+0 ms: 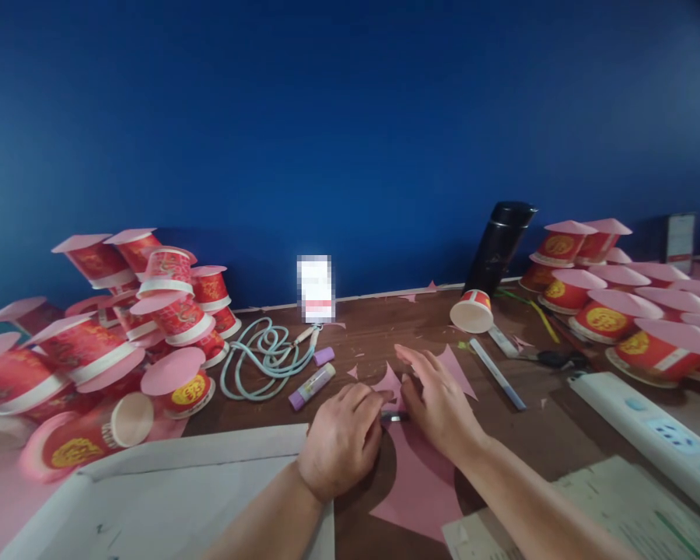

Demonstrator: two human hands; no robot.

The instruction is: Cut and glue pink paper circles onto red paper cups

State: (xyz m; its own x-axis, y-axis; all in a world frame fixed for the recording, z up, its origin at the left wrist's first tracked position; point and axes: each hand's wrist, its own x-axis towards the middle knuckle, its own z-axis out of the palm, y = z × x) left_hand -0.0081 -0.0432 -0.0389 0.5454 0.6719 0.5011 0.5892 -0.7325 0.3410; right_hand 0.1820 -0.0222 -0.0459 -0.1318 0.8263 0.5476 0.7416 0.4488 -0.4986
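Both my hands rest on a sheet of pink paper point(417, 482) on the brown table point(385, 327). My left hand point(341, 439) is curled, its fingertips pinching something small and dark at the paper's middle that I cannot make out. My right hand point(435, 397) lies over the paper just to the right, fingers stretched forward and pressing it down. Small pink offcuts point(458, 369) lie around the fingers.
Heaps of red paper cups with pink lids stand at the left point(93, 350) and right point(618, 311). A purple glue stick point(312, 386), a coiled cord point(265, 358), one tipped cup point(472, 309), a black flask point(500, 245), a pen point(498, 373), a power strip point(647, 432) and white boards point(169, 490) surround me.
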